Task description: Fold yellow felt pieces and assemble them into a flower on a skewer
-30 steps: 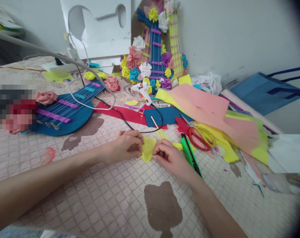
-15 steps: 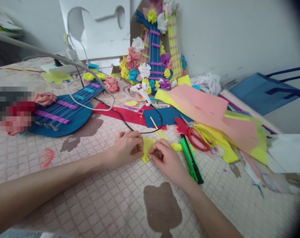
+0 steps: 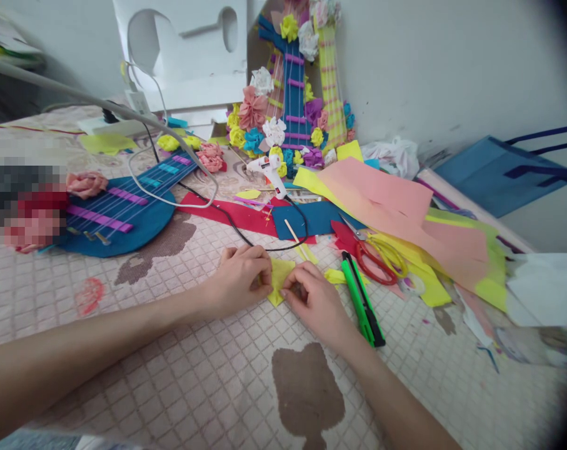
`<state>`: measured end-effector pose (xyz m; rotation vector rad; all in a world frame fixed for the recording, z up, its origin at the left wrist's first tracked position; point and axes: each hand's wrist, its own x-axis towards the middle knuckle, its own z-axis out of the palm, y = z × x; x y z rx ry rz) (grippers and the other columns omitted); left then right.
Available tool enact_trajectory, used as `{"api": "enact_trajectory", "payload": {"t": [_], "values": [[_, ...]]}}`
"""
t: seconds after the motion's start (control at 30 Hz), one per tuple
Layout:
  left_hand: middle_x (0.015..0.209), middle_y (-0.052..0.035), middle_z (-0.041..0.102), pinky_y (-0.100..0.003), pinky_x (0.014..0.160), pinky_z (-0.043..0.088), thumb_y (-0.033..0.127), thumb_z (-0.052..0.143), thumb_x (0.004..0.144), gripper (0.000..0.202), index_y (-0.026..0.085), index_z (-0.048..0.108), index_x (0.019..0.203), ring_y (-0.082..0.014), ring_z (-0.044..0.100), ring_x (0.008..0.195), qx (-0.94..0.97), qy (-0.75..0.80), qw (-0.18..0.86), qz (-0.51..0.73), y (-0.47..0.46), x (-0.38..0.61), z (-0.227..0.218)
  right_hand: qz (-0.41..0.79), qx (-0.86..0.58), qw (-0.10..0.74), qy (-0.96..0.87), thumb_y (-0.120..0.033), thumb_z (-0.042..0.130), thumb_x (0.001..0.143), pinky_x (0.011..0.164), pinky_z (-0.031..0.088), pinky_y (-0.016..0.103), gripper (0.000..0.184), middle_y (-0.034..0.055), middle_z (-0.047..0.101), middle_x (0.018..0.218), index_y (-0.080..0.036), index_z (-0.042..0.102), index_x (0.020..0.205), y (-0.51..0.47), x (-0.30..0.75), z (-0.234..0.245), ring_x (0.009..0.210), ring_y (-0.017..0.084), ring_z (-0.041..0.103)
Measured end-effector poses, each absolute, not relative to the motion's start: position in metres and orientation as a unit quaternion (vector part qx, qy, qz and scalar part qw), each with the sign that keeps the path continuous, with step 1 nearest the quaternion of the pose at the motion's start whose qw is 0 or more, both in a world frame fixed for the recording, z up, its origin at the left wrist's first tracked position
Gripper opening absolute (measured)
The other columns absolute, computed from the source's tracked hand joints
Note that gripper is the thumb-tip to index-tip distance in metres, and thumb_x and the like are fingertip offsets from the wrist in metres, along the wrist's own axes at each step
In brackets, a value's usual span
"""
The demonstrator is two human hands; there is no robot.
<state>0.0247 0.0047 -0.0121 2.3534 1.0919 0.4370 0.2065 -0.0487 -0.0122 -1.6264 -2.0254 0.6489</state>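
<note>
A small piece of yellow paper [image 3: 280, 277] lies on the checked mat between my two hands. My left hand [image 3: 240, 279] is closed, its fingertips pinching the paper's left edge. From the other side my right hand [image 3: 314, 300] pinches the same paper with curled fingers. A green utility knife [image 3: 362, 300] lies just right of my right hand. Red-and-yellow scissors [image 3: 379, 256] rest a little further back.
A white glue gun [image 3: 270, 172] with a black cord stands behind the hands. A blue felt guitar [image 3: 124, 209] lies at the left; flower-decorated guitars [image 3: 292, 94] lean on the wall. Pink and yellow paper sheets [image 3: 396, 212] spread to the right, beside a blue bag [image 3: 503, 172].
My right hand has slid left toward my left hand, so less of the yellow paper shows between them. Everything else stays put.
</note>
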Motion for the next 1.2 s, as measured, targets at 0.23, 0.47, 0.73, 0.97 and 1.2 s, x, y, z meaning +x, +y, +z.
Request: {"api": "enact_trajectory", "payload": {"t": [0.23, 0.47, 0.73, 0.97, 1.2], "values": [[0.092, -0.0013, 0.061, -0.039, 0.08, 0.03, 0.016, 0.059, 0.07, 0.003, 0.017, 0.06, 0.068, -0.0208, 0.055, 0.091, 0.863, 0.399, 0.262, 0.168, 0.0068, 0.0232, -0.0154, 0.234, -0.587, 0.239, -0.737, -0.011, 0.057, 0.079, 0.061, 0.042, 0.027, 0.012, 0.0004, 0.051, 0.085, -0.021, 0.051, 0.076, -0.0488, 0.2053, -0.0111, 0.069, 0.013, 0.053], [0.091, -0.0015, 0.061, -0.039, 0.08, 0.031, 0.015, 0.06, 0.069, 0.003, 0.018, 0.059, 0.067, -0.0208, 0.056, 0.09, 0.861, 0.401, 0.262, 0.173, 0.0066, 0.0243, -0.014, 0.227, -0.584, 0.241, -0.741, -0.01, 0.057, 0.079, 0.062, 0.043, 0.027, 0.013, 0.0006, 0.052, 0.086, -0.021, 0.051, 0.076, -0.0493, 0.2057, -0.0137, 0.071, 0.014, 0.054], [0.086, -0.0009, 0.061, -0.038, 0.078, 0.031, 0.017, 0.061, 0.069, 0.003, 0.018, 0.059, 0.071, -0.0215, 0.056, 0.089, 0.858, 0.41, 0.262, 0.165, 0.0072, 0.0248, -0.0134, 0.224, -0.584, 0.245, -0.741, -0.011, 0.056, 0.079, 0.062, 0.044, 0.027, 0.012, 0.0009, 0.052, 0.086, -0.021, 0.05, 0.076, -0.0489, 0.206, -0.0144, 0.071, 0.014, 0.054], [0.088, -0.0018, 0.06, -0.037, 0.078, 0.031, 0.018, 0.06, 0.072, 0.001, 0.018, 0.059, 0.073, -0.0226, 0.054, 0.093, 0.854, 0.418, 0.266, 0.159, 0.0058, 0.026, -0.0113, 0.226, -0.59, 0.247, -0.735, -0.009, 0.056, 0.078, 0.062, 0.043, 0.028, 0.013, 0.0008, 0.052, 0.088, -0.021, 0.051, 0.078, -0.0496, 0.2042, -0.0142, 0.069, 0.013, 0.054], [0.092, -0.0008, 0.06, -0.039, 0.082, 0.028, 0.015, 0.061, 0.072, 0.005, 0.019, 0.064, 0.073, -0.0218, 0.053, 0.097, 0.851, 0.417, 0.282, 0.151, 0.0051, 0.0262, -0.0093, 0.223, -0.579, 0.257, -0.741, -0.009, 0.056, 0.08, 0.065, 0.043, 0.027, 0.013, 0.002, 0.052, 0.093, -0.021, 0.056, 0.08, -0.0521, 0.2033, -0.0138, 0.076, 0.014, 0.054]]}}
